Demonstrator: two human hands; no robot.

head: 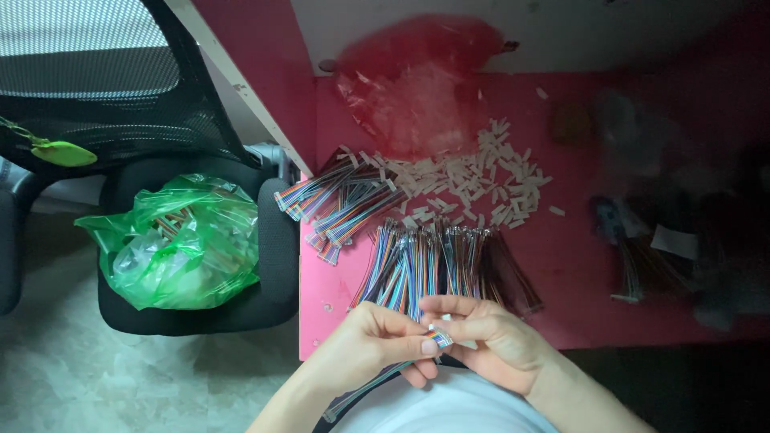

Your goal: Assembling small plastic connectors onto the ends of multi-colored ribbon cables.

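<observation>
Low in the middle of the frame both hands meet over the near edge of the pink surface [561,265]. The left hand [373,345] comes up from the bottom left, palm turned inward, its thumb and forefinger pinched in a narrow grip on the end of a striped ribbon cable [377,383]. The cable trails down and left from that pinch toward the bottom edge, where its far end is dim. The right hand [493,337] reaches in from the bottom right, fingers curled and stretched leftward, its fingertips closed on the same cable end, right against the left thumb. What sits on the cable tip is too small to make out. Just above the hands lies a row of matching cables [441,265], with another bundle [341,208] fanned out to the upper left of it. Beyond them is a heap of small white pieces [473,180] and a red plastic bag [417,88]. The right side of the surface is dark and blurred. At left, a green plastic bag [180,240] sits on a black chair [120,96].
</observation>
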